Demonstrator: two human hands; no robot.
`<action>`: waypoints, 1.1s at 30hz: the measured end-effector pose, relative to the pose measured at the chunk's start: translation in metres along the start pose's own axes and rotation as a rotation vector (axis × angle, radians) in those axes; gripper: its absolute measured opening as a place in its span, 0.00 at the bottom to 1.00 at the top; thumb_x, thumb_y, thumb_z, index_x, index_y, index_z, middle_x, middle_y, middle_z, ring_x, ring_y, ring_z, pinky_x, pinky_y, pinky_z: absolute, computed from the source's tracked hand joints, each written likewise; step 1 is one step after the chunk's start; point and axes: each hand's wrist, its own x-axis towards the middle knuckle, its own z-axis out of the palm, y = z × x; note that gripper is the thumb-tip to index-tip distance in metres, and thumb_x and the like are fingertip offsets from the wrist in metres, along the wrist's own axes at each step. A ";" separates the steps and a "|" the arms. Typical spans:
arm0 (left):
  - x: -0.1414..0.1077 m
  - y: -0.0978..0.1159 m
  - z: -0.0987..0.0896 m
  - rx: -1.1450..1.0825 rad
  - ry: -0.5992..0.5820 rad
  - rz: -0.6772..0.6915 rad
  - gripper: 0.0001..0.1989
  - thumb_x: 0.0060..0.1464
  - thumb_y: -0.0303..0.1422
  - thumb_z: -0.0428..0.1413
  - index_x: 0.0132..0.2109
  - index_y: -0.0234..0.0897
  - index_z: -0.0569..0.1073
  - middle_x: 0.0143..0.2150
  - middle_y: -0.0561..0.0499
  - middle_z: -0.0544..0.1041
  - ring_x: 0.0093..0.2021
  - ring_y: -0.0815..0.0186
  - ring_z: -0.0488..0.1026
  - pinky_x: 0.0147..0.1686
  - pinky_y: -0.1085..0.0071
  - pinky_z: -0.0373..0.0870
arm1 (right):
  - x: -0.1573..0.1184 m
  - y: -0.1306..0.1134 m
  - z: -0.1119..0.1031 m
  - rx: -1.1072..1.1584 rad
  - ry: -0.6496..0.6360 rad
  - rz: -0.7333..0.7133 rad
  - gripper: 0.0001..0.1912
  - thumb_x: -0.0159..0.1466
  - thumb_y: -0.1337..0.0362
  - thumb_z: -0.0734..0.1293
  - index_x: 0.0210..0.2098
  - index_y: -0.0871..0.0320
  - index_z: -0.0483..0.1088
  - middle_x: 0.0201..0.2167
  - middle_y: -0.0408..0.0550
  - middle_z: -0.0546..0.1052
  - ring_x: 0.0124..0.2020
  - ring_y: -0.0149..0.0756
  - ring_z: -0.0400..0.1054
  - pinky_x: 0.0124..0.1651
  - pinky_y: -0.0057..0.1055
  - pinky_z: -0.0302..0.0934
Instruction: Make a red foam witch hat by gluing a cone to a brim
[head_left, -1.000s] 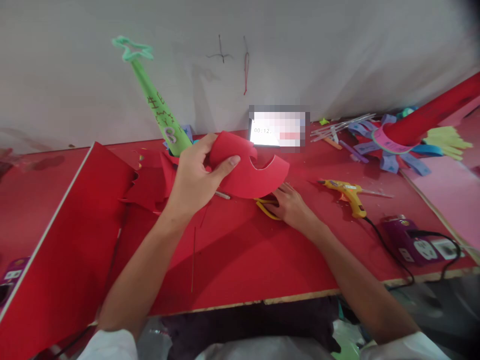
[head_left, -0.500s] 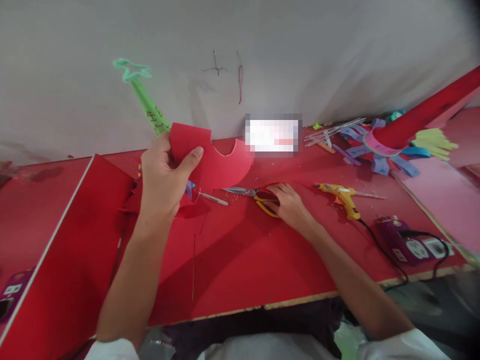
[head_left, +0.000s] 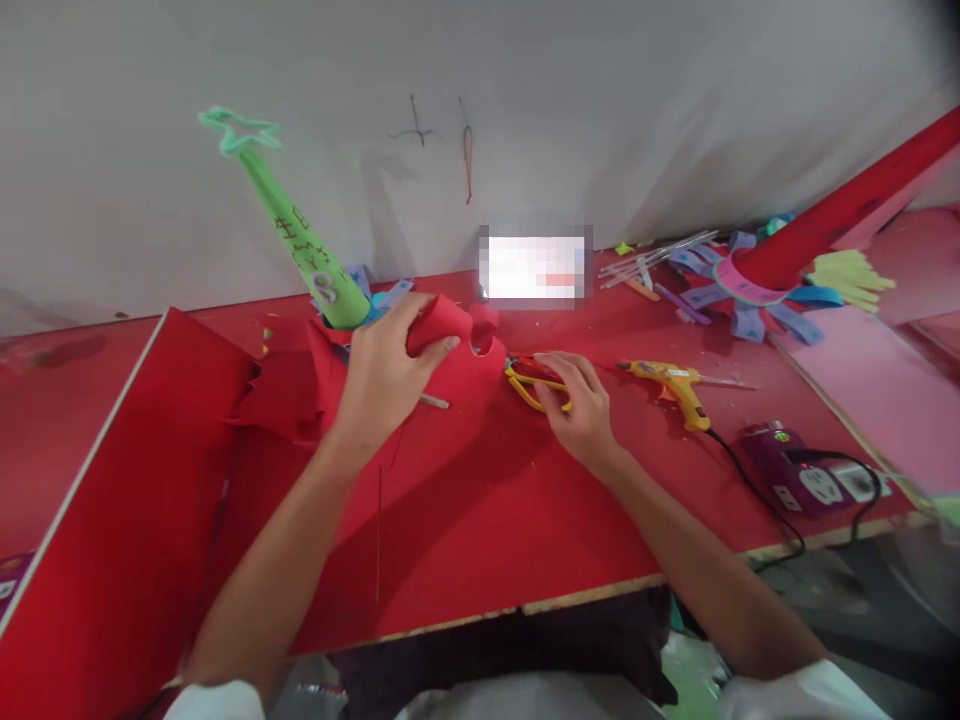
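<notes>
My left hand point(head_left: 390, 365) pinches a piece of red paper point(head_left: 469, 375) between thumb and fingers. The paper is bent at its upper part, with a rounded notch cut in its edge. To its right, my right hand point(head_left: 581, 405) is closed around the handles of a pair of scissors point(head_left: 531, 388) with yellow and red grips, close to the table. The paper hides the scissors' blades. Behind my left hand stands a green paper cone point(head_left: 319, 265) with writing and a fuzzy star-shaped top. A thin pale stick point(head_left: 435, 402) shows partly from under the paper.
A yellow glue gun point(head_left: 679, 385) lies right of my right hand, its cord running to a purple power strip point(head_left: 806, 475). A red cone point(head_left: 840, 215) with paper strips lies at the right. A large red board point(head_left: 135, 500) and crumpled red paper point(head_left: 285, 385) are at the left.
My left hand has brought the red paper down and to the right, and the paper is now bent. My right hand's fingers have shifted on the scissors' handles. The view has moved slightly.
</notes>
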 end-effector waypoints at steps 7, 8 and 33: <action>-0.018 0.016 0.036 -0.097 -0.167 -0.010 0.22 0.62 0.33 0.69 0.61 0.41 0.76 0.62 0.49 0.83 0.57 0.58 0.82 0.58 0.64 0.76 | -0.018 -0.023 0.014 0.172 -0.354 -0.065 0.44 0.75 0.41 0.63 0.81 0.50 0.43 0.77 0.63 0.63 0.78 0.56 0.58 0.75 0.60 0.63; -0.021 0.018 0.039 -0.100 -0.184 -0.018 0.22 0.62 0.34 0.68 0.62 0.42 0.75 0.62 0.49 0.82 0.56 0.58 0.82 0.57 0.64 0.76 | -0.020 -0.024 0.016 0.191 -0.382 -0.055 0.47 0.74 0.40 0.63 0.82 0.50 0.39 0.78 0.64 0.61 0.79 0.57 0.56 0.75 0.61 0.62; 0.001 -0.019 0.013 0.141 -0.473 0.044 0.12 0.67 0.39 0.62 0.55 0.43 0.81 0.38 0.51 0.83 0.37 0.61 0.78 0.40 0.67 0.67 | -0.004 -0.006 0.015 0.448 -0.067 0.415 0.15 0.69 0.55 0.70 0.54 0.52 0.74 0.52 0.51 0.83 0.54 0.46 0.79 0.62 0.48 0.73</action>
